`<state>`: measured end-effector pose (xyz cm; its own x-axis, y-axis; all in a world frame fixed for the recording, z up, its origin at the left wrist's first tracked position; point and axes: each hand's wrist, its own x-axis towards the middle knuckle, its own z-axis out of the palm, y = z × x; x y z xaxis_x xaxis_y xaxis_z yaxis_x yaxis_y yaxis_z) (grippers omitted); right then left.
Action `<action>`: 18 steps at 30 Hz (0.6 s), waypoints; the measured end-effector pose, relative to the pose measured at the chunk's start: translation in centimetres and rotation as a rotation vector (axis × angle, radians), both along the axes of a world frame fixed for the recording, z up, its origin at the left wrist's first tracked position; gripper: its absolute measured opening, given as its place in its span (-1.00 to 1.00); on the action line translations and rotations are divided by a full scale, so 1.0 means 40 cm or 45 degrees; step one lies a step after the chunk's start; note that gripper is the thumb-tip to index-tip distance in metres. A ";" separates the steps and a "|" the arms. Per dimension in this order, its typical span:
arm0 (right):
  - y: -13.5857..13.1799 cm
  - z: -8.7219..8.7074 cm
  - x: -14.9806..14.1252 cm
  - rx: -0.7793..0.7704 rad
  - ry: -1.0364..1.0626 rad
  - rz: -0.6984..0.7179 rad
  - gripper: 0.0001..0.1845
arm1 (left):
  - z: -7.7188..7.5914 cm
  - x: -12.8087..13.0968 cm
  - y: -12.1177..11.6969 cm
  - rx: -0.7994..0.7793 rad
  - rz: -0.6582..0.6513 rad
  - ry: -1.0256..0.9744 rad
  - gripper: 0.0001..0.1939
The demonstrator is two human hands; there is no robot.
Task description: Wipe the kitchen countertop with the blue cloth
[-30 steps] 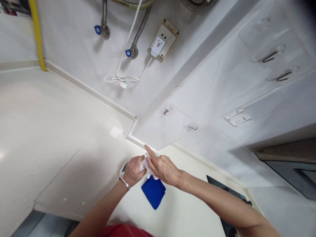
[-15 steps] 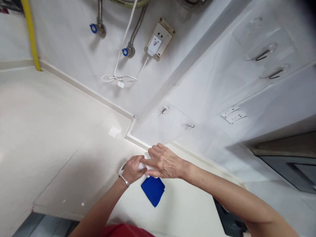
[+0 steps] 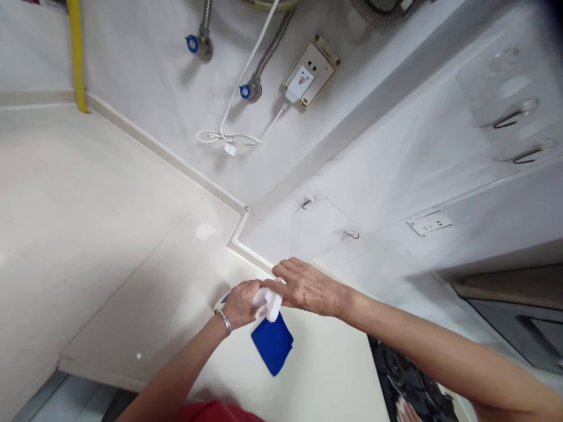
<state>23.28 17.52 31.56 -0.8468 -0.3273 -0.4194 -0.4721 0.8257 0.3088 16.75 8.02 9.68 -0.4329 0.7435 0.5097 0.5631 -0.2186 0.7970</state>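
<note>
My left hand is closed round a small white object, with a white cloth or tissue bunched against it; a silver bangle circles that wrist. My right hand lies over the white cloth with fingers together, pressing on it. A folded blue cloth lies on the cream countertop just below both hands, partly under the white cloth. What the white object is I cannot make out.
White tiled walls meet in a corner behind the hands. A wall socket with a white plug and looped cable, two blue-handled valves, a yellow pipe, wall hooks and a dark hob at lower right.
The right hand has slid a little to the right, uncovering more of the white cloth. The camera view has shifted slightly. The blue cloth stays where it was.
</note>
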 end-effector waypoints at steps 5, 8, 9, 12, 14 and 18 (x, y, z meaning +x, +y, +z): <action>0.019 -0.037 -0.029 0.032 -0.195 0.040 -0.55 | 0.026 -0.004 -0.016 -0.114 -0.082 -0.184 -0.77; 0.037 -0.062 -0.041 -0.004 -0.313 -0.027 -0.51 | 0.028 0.006 -0.014 -0.192 -0.016 -0.205 -0.84; 0.040 -0.069 -0.040 -0.019 -0.339 -0.078 -0.50 | 0.026 0.012 -0.012 -0.185 0.008 -0.185 -0.84; 0.038 -0.082 -0.017 -0.074 -0.382 -0.238 -0.52 | 0.015 0.033 -0.006 -0.095 0.028 -0.105 -0.83; 0.032 -0.086 0.010 -0.109 -0.384 -0.308 -0.54 | 0.011 0.049 -0.004 -0.025 0.022 -0.052 -0.84; 0.024 -0.093 0.050 -0.156 -0.357 -0.405 -0.58 | 0.010 0.064 -0.002 0.025 0.006 0.007 -0.88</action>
